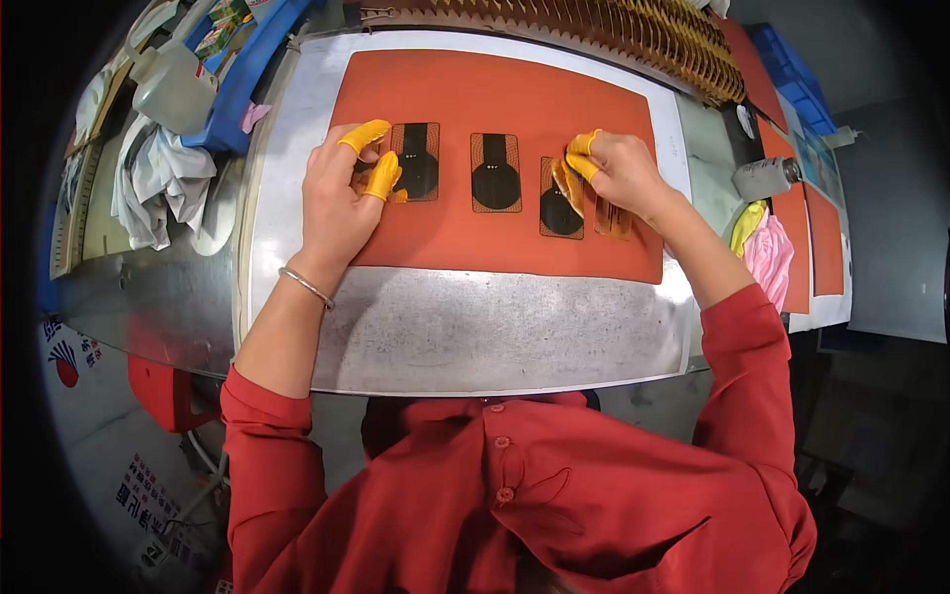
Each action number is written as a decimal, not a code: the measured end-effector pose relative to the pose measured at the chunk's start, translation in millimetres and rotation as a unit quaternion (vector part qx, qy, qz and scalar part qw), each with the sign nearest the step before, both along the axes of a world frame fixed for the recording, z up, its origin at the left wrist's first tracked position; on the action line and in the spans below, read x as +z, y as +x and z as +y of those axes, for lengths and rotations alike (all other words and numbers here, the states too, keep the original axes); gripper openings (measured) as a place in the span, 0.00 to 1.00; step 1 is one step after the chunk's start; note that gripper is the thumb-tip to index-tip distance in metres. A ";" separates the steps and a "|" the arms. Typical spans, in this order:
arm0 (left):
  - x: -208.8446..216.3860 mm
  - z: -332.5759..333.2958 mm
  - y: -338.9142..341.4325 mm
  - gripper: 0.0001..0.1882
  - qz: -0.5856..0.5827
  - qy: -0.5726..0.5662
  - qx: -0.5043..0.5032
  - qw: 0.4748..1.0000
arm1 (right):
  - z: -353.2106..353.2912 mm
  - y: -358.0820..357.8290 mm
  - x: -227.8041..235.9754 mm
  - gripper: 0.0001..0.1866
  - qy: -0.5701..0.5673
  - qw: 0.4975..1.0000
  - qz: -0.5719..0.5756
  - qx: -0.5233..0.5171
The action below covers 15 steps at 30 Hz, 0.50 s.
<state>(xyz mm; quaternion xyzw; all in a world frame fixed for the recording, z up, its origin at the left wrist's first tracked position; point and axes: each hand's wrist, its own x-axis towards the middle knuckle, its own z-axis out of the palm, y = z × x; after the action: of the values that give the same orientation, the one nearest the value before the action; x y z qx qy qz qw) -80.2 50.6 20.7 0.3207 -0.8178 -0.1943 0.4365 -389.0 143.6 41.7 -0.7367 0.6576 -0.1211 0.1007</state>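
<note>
My right hand [621, 170] pinches a thin amber-edged strip [568, 186] between thumb and index finger, both in yellow finger cots. The strip tilts over a flat black-and-gold piece [561, 216] on the orange mat [495, 247]. Beside it, another amber piece [613, 220] lies partly under that hand. At the left, my left hand [336, 193] holds its yellow-capped thumb and index finger apart. These fingertips are next to a rectangular black-and-gold piece [420, 163]; a dark piece shows behind them, partly hidden. A similar piece [496, 173] lies mid-mat, its black shape round below and narrow above.
A ribbed brown rack [594, 35] runs along the far edge. To the right are a grey bottle [764, 178] and pink cloth [768, 255]. To the left are a white plastic bottle [173, 89], a blue bin [233, 94] and white cloth [163, 178]. The metal tabletop [495, 327] extends toward me.
</note>
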 end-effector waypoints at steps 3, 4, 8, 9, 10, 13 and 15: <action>-2.3 1.6 1.9 0.15 0.013 0.005 0.000 1.000 | -3.9 5.1 0.2 0.07 -0.014 1.000 -0.008 0.008; -2.5 1.4 1.2 0.15 0.013 0.007 -0.001 1.000 | -1.9 6.4 -0.8 0.07 -0.021 0.999 -0.012 0.033; -6.8 -0.5 1.4 0.15 0.013 0.020 -0.003 1.000 | -8.2 12.1 1.1 0.06 -0.006 0.999 -0.027 0.024; -8.2 -0.1 1.9 0.14 0.013 0.025 -0.003 1.000 | -7.8 14.4 3.1 0.06 0.007 0.999 -0.034 0.014; -6.8 -0.5 1.7 0.14 0.011 0.019 -0.003 1.000 | -2.6 10.3 -2.5 0.05 -0.009 0.998 -0.012 0.053; -1.1 -0.4 4.3 0.14 0.002 -0.004 0.003 1.000 | 30.3 25.7 -2.7 0.03 -0.013 0.986 -0.010 0.166; 1.5 -0.9 1.0 0.14 -0.005 -0.025 -0.006 1.000 | 23.0 20.5 -0.3 0.04 -0.023 0.988 0.001 0.150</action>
<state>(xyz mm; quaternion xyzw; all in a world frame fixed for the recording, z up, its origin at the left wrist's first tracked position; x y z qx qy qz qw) -79.2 49.7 22.2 0.3054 -0.8269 -0.1748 0.4387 -368.5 166.6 41.4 -0.8291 0.5371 -0.1192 0.0999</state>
